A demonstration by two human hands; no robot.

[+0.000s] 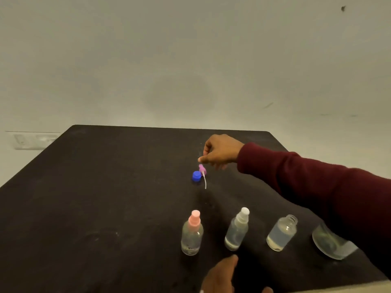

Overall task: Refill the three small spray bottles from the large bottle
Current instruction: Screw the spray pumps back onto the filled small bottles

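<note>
The right hand (220, 151), fingers loosely curled and holding nothing, hovers just above the purple spray top (202, 169) lying far back on the table (105, 187), tube toward the person; the left hand (220, 275) rests relaxed near the 3 small bottles (237, 231).

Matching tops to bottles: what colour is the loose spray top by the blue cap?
Purple spray top, head view.
</note>
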